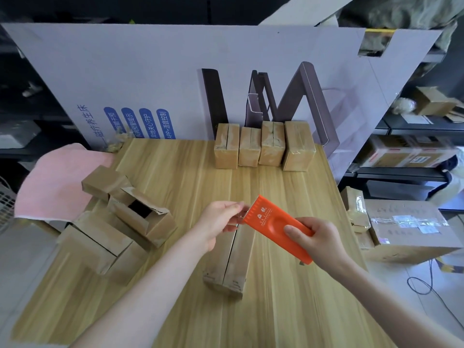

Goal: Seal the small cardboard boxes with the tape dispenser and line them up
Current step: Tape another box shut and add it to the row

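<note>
Open cardboard boxes wait at left. To seal the centre box well, the tape likely needs drawing taut along its seam. The left hand pinches what seems the tape end at the orange tape dispenser; the right hand grips its body, both forearms reaching forward.

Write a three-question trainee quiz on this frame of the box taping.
1. True or false: the right hand holds the orange tape dispenser.
2. How many stand in the row of boxes at the far edge of the table?
3. The left hand pinches at: A) the dispenser's toothed end; B) the pink towel; C) an open box.
Key: 1 true; 2 four; 3 A.
</note>
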Demonstrator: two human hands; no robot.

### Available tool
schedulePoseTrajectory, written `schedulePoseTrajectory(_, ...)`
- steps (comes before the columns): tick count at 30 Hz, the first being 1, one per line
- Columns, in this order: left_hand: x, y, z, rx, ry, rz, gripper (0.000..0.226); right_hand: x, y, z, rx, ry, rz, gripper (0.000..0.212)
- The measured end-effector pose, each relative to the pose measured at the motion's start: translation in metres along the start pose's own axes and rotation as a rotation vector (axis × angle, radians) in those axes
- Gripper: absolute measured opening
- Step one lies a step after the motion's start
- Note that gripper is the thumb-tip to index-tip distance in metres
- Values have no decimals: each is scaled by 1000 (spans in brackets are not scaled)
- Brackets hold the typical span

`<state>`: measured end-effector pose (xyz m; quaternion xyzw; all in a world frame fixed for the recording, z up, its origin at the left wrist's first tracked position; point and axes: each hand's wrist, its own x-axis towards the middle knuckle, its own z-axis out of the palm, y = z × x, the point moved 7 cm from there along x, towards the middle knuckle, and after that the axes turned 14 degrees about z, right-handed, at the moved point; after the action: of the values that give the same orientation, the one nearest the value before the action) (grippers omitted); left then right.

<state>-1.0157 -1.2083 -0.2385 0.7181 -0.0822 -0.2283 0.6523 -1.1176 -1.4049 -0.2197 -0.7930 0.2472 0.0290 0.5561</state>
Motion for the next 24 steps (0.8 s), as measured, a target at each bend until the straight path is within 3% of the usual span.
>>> schedulePoseTrajectory(3, 8, 0, -8, 2, 83, -52, 5, 2, -6, 5, 1, -13, 1, 6)
schedulePoseTrajectory(5, 16, 2, -14, 13, 149, -40, 13, 5, -12, 9, -27, -26, 5, 13)
schedulePoseTrajectory(9, 30, 7, -34, 120, 194, 7, 23, 15, -13, 3, -114, -29, 12, 9)
schedulePoseTrajectory(15, 43, -9, -136, 184, 479, -20, 5, 21, 30, -70, -280, 87, 127, 10)
schedulePoseTrajectory(24, 68, -63, -125, 158, 474, -36, 11, 51, 38, -74, -723, 257, 165, 25)
